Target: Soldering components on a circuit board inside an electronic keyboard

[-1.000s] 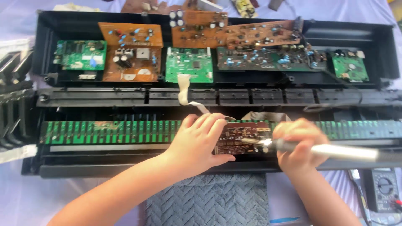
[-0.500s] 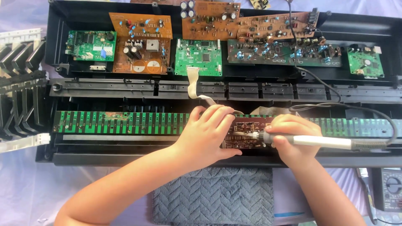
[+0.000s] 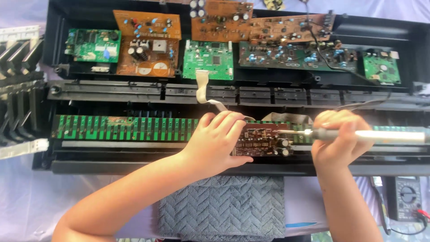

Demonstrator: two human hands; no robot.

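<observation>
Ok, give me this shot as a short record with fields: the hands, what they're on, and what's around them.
Setting: opened black electronic keyboard case seen from above
Left hand: pressed flat on a small dark circuit board
Right hand: gripping a soldering iron, tip pointed at that board
Under the board: long green contact strip
Upper row: green and orange-brown circuit boards
Cable: pale ribbon cable running down towards the hands
Near edge: grey towel
Lower right: multimeter
Left: black key assembly
</observation>
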